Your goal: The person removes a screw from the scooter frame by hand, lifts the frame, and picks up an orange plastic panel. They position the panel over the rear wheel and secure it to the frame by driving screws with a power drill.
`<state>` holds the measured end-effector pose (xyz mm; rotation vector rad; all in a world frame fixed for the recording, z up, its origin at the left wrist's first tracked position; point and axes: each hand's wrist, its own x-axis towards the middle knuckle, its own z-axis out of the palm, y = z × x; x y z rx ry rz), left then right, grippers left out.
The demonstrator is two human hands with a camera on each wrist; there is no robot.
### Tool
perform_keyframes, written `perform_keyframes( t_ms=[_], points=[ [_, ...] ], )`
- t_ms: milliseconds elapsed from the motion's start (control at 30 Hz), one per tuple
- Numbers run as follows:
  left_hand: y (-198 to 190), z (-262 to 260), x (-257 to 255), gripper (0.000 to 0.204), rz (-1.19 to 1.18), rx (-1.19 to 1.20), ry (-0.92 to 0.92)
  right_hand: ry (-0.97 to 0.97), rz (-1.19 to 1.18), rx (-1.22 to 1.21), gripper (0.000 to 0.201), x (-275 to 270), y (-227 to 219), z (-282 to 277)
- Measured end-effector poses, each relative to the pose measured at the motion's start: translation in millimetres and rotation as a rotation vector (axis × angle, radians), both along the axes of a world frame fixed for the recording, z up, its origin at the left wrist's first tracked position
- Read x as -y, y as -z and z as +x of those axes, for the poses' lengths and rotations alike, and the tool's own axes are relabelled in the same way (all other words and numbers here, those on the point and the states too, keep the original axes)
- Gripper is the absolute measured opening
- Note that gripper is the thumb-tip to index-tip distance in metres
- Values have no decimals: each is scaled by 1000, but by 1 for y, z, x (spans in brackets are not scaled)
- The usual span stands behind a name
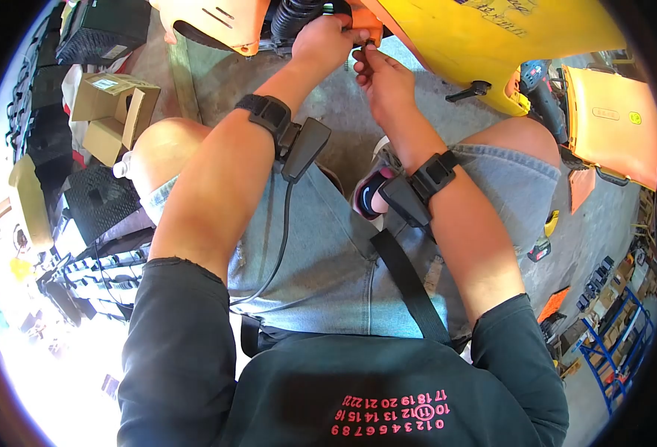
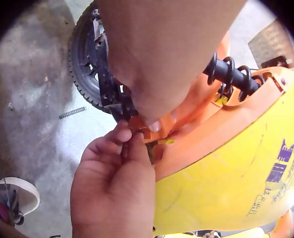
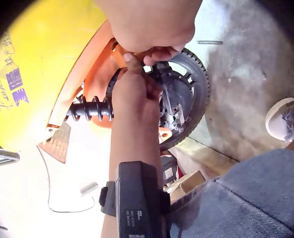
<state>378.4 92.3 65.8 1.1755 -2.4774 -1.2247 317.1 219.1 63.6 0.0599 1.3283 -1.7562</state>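
A yellow body panel [image 1: 499, 37] with orange trim belongs to a small wheeled vehicle. At the orange part [image 2: 159, 129] beside its wheel [image 3: 199, 84], my left hand [image 1: 322, 46] grips the edge, thumb laid on the orange and fingers curled. Just beside it, my right hand [image 1: 389, 78] pinches a small dark piece [image 1: 371, 44] against the same spot, fingertips close to the left thumb. The pinched piece is mostly hidden, and I cannot tell its kind. A black coil-spring shock absorber [image 2: 234, 77] runs between wheel and panel.
A loose thin spring [image 2: 72, 113] lies on the concrete floor. To the left stand an open cardboard box [image 1: 120, 112] and a black case [image 1: 105, 30]. On the right are a power drill [image 1: 543, 97], an orange case [image 1: 615, 123] and a blue rack [image 1: 619, 350].
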Motion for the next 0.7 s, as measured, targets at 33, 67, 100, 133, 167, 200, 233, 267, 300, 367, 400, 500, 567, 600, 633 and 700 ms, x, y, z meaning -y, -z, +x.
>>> perform_keyframes(
  t_ms=[33,67,100,133,167,200,233,267,300,367,400,500,567,600,633,700],
  points=[
    [0,0,0,40,8,-16,-3,0,-1,-1,20,0,-2,0],
    [0,0,0,40,7,-17,-3,7,5,-1,21,1,-4,1],
    [0,0,0,40,0,-10,3,13,12,-2,21,1,-5,1],
    [-1,0,0,40,-8,-5,9,14,11,-2,21,2,-5,1],
    [-2,0,0,40,-9,-5,9,9,31,-9,21,2,-5,0],
    [-2,0,0,41,-4,1,8,3,51,-15,21,2,-5,-1],
    [-3,0,0,41,0,8,8,4,50,-16,21,2,-5,-1],
    [-3,-1,0,41,-1,6,9,4,59,-9,21,3,-5,-1],
    [-3,-1,0,40,-6,11,-1,4,69,-2,21,3,-6,-2],
    [-6,-1,-1,40,-15,13,-7,-28,82,-34,21,1,-3,-2],
    [-8,-1,-1,40,13,29,-3,-61,95,-66,22,0,-2,-2],
    [-12,0,-1,42,41,29,12,-107,102,-14,22,1,0,-2],
    [-9,-1,0,44,37,15,22,-107,77,40,22,3,0,-3],
    [-7,-1,-1,46,42,5,17,-100,35,77,22,3,1,-3],
    [-9,-1,-1,47,47,-4,13,-93,-6,114,21,4,1,-3],
    [-11,-1,0,50,81,26,16,-72,-7,114,22,4,1,-2]
  ],
)
